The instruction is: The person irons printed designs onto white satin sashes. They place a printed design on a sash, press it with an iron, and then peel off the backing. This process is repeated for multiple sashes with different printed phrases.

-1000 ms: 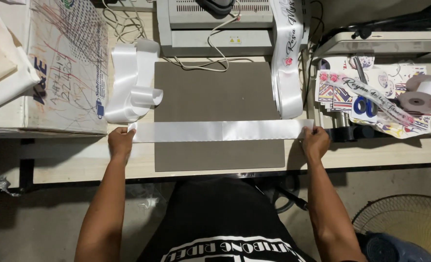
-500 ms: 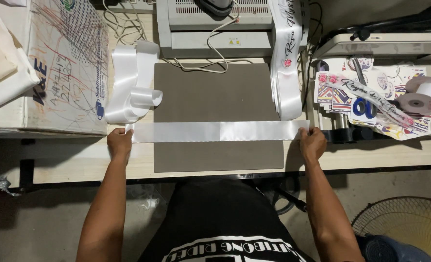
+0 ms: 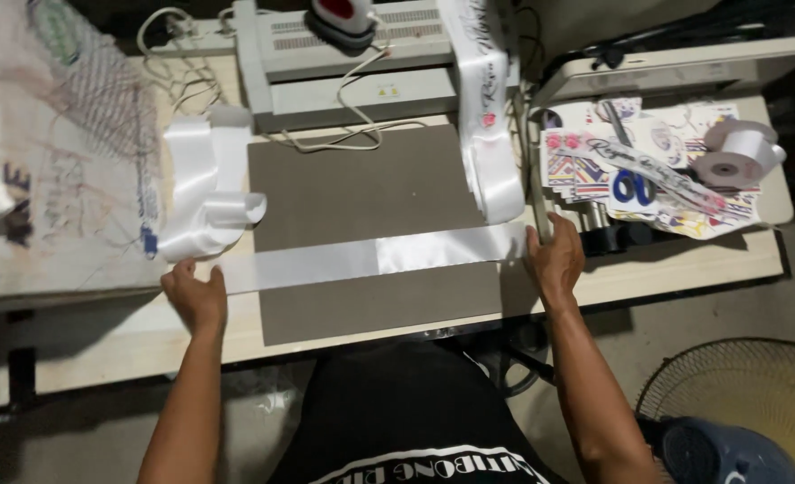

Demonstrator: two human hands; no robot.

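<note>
A long white satin ribbon (image 3: 361,260) lies stretched flat across a grey mat (image 3: 370,188) on the wooden table. My left hand (image 3: 196,296) pinches the ribbon's left end at the mat's left edge. My right hand (image 3: 554,260) grips its right end just past the mat's right edge. The ribbon runs slightly uphill from left to right between the two hands. A loose folded pile of white ribbon (image 3: 205,193) sits just above my left hand. A printed white sash (image 3: 487,116) hangs down from the machine above my right hand.
A grey flat machine (image 3: 361,63) with a white cable stands at the back of the table. Printed papers and a ribbon roll (image 3: 738,157) lie at the right. A covered board (image 3: 57,152) lies at the left. A floor fan (image 3: 747,412) stands at the lower right.
Both hands still hold the ribbon's ends. The view has tilted, so the ribbon now slants up to the right; the hands sit slightly lower on the table.
</note>
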